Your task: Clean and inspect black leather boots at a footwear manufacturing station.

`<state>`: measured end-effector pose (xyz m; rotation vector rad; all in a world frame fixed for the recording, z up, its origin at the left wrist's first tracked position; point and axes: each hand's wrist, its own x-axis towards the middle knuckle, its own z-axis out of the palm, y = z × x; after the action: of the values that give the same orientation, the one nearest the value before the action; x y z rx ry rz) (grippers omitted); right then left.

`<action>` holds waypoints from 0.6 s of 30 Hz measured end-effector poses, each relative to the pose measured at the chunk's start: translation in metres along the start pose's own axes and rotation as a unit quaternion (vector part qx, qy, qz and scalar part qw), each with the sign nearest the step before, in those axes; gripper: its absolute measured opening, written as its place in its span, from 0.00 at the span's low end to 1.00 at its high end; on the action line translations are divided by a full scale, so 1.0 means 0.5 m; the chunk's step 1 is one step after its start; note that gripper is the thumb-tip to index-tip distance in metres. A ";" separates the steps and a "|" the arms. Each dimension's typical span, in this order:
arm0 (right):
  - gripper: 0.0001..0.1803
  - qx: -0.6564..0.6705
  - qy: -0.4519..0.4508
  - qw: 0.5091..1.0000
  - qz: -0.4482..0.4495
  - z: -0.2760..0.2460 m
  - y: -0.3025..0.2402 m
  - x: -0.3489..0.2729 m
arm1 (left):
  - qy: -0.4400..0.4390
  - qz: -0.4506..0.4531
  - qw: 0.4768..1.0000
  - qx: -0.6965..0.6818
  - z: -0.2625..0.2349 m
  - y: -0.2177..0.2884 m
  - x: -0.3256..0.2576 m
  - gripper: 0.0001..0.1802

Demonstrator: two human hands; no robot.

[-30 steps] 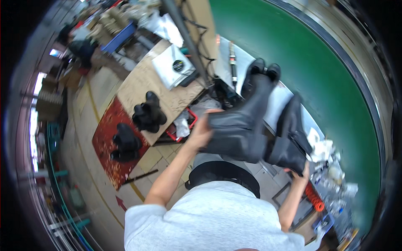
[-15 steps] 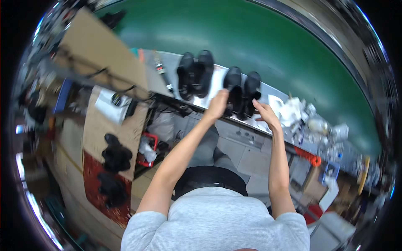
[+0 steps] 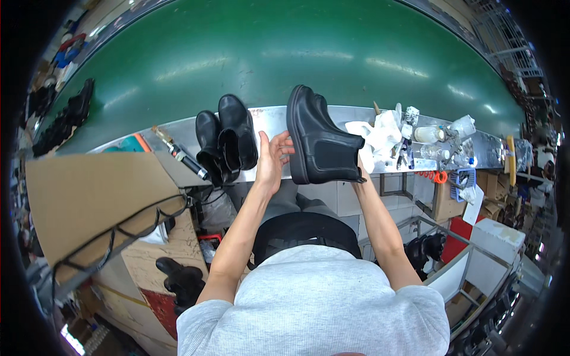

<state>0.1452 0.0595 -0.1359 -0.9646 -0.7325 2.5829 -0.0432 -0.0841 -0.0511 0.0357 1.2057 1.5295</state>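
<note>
A black ankle boot (image 3: pixel 320 139) with an elastic side panel is held on its side over the metal ledge (image 3: pixel 270 118), sole to the left. My left hand (image 3: pixel 271 159) presses its fingers and thumb against the sole. My right hand (image 3: pixel 360 172) is almost fully hidden behind the boot's heel and shaft, and grips it there. A pair of matching black boots (image 3: pixel 227 139) lies on the ledge just left of my left hand, toes pointing away from me.
A green conveyor belt (image 3: pixel 285 53) runs behind the ledge, with more black boots (image 3: pixel 62 118) at its far left. White rags (image 3: pixel 377 136), bottles (image 3: pixel 436 139) and small tools crowd the right. A cardboard sheet (image 3: pixel 89 190) and a pen-like tool (image 3: pixel 178 154) are at left.
Two pairs of boots stood side by side on the ledge under my hands. Now one boot is lifted and turned on its side, and the camera has come closer.
</note>
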 end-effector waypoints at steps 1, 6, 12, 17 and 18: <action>0.28 -0.010 0.021 0.999 -0.026 0.000 0.000 -0.003 | -0.020 0.002 0.999 0.029 0.018 0.022 -0.010 0.47; 0.24 -0.060 0.117 0.980 -0.146 0.000 0.000 -0.013 | -0.054 -0.031 0.996 0.058 0.036 0.066 0.017 0.45; 0.27 -0.273 0.194 0.927 -0.171 0.169 -0.115 -0.036 | -0.208 -0.064 0.958 -0.188 -0.022 -0.025 0.146 0.38; 0.27 -0.417 0.221 0.842 -0.263 0.200 -0.154 -0.017 | -0.305 0.031 0.952 -0.007 0.060 -0.025 0.174 0.35; 0.27 -0.415 0.219 0.841 -0.268 0.204 -0.156 -0.015 | -0.307 0.035 0.951 -0.003 0.036 -0.044 0.188 0.35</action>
<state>0.0888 0.0843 -0.0232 -1.2588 -1.7288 1.4402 -0.0513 -0.0060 -0.1099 0.5185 0.7027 1.4313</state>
